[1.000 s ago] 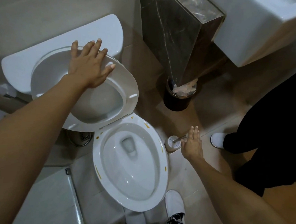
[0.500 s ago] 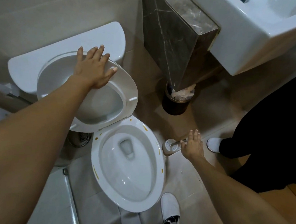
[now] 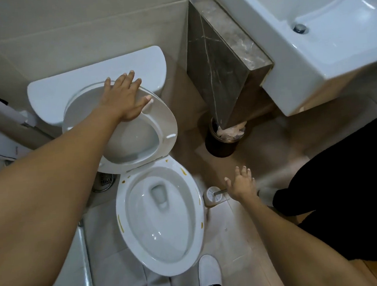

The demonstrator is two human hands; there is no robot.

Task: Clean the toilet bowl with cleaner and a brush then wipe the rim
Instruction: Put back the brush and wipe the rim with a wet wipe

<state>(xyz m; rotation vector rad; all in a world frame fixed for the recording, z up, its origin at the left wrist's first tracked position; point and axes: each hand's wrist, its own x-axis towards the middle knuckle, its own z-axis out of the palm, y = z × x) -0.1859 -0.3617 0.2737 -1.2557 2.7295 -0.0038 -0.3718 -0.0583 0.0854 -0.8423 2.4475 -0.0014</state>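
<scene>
Centre frame: glossy white oval bowl (image 3: pixel 160 220), seat (image 3: pixel 124 125) and lid both raised, leaning back on the smooth rounded tank (image 3: pixel 96 82). Rim (image 3: pixel 119 223) carries yellow-brown streaks and spots on the left, top and right edges. Water sits in the bowl's throat.

Right of the bowl on the floor: brush (image 3: pixel 220 192), thin metal handle sticking out of a round white holder (image 3: pixel 212 197). Upper centre: dark veined marble block (image 3: pixel 219 60), polished, wedge-shaped from this angle. Below it a dark cylindrical bin (image 3: pixel 221 145) with a crumpled pale liner. Upper right: white ceramic sink (image 3: pixel 322 33), square basin, metal drain. Floor is beige tile (image 3: pixel 245 239). A second person in black clothing and a white slipper stands at right edge. Two white slippers at bottom centre.

Versus 0.5 s ago: right hand (image 3: pixel 242 187) was bunched at the brush handle, now fingers are spread and the hand sits above the handle's end. Contact with the handle: cannot tell. Left hand (image 3: pixel 124 98) is in the same spot on the seat.

Left arm stretches from lower left, palm flat on the raised seat's upper edge, fingers straight and fanned, fingertips over the tank. Right arm reaches from lower right, palm down, fingers splayed, holding nothing.
</scene>
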